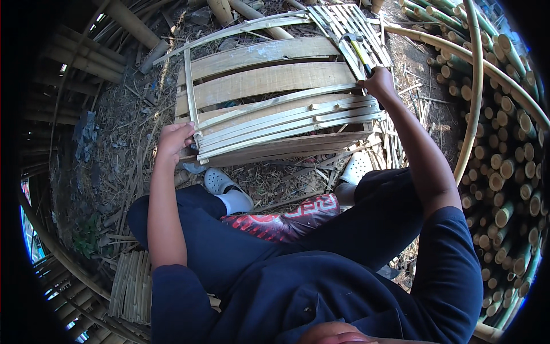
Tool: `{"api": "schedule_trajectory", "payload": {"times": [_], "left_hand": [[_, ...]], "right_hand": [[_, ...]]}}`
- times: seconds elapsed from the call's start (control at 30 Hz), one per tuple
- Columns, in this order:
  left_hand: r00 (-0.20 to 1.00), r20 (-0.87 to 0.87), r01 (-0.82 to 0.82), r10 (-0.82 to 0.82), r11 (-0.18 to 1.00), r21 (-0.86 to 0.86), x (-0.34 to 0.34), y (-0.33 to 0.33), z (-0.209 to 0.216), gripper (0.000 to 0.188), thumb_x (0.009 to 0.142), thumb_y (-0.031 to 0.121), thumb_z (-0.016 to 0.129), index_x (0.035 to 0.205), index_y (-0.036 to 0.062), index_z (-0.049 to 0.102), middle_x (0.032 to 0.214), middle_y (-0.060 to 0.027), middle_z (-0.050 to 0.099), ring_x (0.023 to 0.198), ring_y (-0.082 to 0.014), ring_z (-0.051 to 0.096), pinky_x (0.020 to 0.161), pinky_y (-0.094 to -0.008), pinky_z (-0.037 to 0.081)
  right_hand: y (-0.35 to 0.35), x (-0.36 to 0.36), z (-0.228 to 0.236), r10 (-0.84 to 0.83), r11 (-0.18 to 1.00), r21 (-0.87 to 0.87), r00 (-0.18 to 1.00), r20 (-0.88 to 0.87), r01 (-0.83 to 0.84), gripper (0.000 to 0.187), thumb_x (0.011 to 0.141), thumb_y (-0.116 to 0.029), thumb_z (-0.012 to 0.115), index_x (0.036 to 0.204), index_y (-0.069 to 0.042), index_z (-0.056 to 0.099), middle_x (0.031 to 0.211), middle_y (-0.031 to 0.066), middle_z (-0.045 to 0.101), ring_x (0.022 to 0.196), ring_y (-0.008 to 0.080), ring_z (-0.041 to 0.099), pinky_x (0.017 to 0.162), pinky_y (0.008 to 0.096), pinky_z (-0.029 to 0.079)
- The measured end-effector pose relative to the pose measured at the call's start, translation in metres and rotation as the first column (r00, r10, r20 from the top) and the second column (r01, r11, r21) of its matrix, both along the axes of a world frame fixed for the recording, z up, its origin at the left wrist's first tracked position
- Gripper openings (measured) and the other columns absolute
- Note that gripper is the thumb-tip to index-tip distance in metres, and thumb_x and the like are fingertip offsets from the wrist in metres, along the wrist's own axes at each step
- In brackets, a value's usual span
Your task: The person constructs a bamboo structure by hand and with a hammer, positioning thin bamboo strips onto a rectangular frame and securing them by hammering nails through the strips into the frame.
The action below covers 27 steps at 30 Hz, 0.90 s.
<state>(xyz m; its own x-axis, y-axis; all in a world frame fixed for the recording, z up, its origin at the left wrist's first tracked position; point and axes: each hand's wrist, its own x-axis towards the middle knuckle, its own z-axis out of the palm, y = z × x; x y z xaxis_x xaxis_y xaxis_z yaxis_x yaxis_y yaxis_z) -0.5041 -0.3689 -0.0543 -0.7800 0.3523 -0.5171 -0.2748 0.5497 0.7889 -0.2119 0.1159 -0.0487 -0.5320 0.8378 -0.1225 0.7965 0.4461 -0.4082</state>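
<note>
The flat, pale bamboo-strip frame [191, 86] lies in the head view across the far middle of the scene, on a low bench of broad tan wooden planks [266, 79]; its outline looks laid out on the left, far, right and near sides, so the work seems partway along.

The left hand [176, 139] pinches the near left corner between thumb and fingers, where the side strip meets the near one; the right hand [379, 83] is closed, apparently around the dark grip of a hammer with a yellow shaft [362, 53], with its fingertips at the near right corner.

At the far right, a close-set lattice of narrow pale slats [344, 20] looks formed; along the near side of the bench, a row of long, thin, pale bamboo strips [246, 138] lies roughly parallel, and whether these are fastened or merely laid there I cannot tell; between the left strip and the lattice the frame is open, planks showing through, so that middle stretch seems the part left undone; the fixing at the corners is too small to judge; no hammer blow is under way, since the hammer's head rests or hovers by the lattice, which of the two being unclear.
</note>
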Motion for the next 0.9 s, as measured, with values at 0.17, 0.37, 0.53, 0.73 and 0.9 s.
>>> {"api": "schedule_trajectory", "payload": {"times": [0.17,0.37,0.53,0.73,0.9], "left_hand": [[0.997,-0.064,0.030,-0.031,0.999,-0.019,-0.002,-0.001,-0.001,0.032,0.095,0.026,0.072,0.113,-0.0006,0.070,0.103,-0.0048,0.072,0.098,-0.0111,0.067,0.078,-0.0245,0.050],[0.990,-0.144,0.012,-0.012,1.000,0.001,0.011,0.005,0.006,0.030,0.095,0.023,0.071,0.109,-0.0035,0.073,0.092,-0.0040,0.072,0.077,-0.0075,0.062,0.064,-0.0208,0.049],[0.989,-0.145,0.022,-0.020,1.000,0.010,0.009,0.006,0.007,0.032,0.095,0.023,0.071,0.111,-0.0049,0.072,0.093,-0.0061,0.072,0.077,-0.0081,0.063,0.065,-0.0215,0.049],[0.988,-0.155,-0.004,0.006,1.000,0.011,0.008,0.010,0.009,0.032,0.095,0.023,0.072,0.111,-0.0048,0.072,0.093,-0.0063,0.072,0.077,-0.0086,0.063,0.065,-0.0218,0.049],[0.988,-0.154,0.005,0.000,1.000,0.029,0.007,0.007,0.008,0.027,0.094,0.023,0.072,0.103,-0.0026,0.073,0.090,-0.0051,0.072,0.076,-0.0094,0.063,0.066,-0.0236,0.050]], "right_hand": [[0.016,0.000,0.002,-0.101,0.990,-0.095,0.995,0.022,0.103,0.036,0.075,-0.028,0.090,0.083,0.003,0.071,0.076,0.0145,0.073,0.072,0.0218,0.072,0.070,0.0378,0.055],[0.024,0.009,0.010,-0.078,0.995,-0.052,0.995,0.060,0.082,0.036,0.079,-0.029,0.090,0.088,0.001,0.072,0.075,0.0109,0.073,0.061,0.0182,0.070,0.060,0.0339,0.055],[0.027,0.015,0.001,-0.072,0.987,-0.146,0.997,0.005,0.072,0.038,0.078,-0.031,0.087,0.086,0.003,0.071,0.073,0.0143,0.072,0.066,0.0212,0.072,0.066,0.0356,0.056],[0.025,0.015,-0.005,-0.037,0.992,-0.116,0.998,0.056,0.043,0.037,0.077,-0.029,0.089,0.087,0.002,0.072,0.074,0.0111,0.073,0.063,0.0180,0.070,0.062,0.0340,0.055],[0.025,0.014,-0.009,-0.028,0.988,-0.152,0.999,0.041,0.033,0.035,0.077,-0.026,0.090,0.088,0.001,0.070,0.076,0.0101,0.073,0.062,0.0158,0.069,0.058,0.0334,0.055]]}}
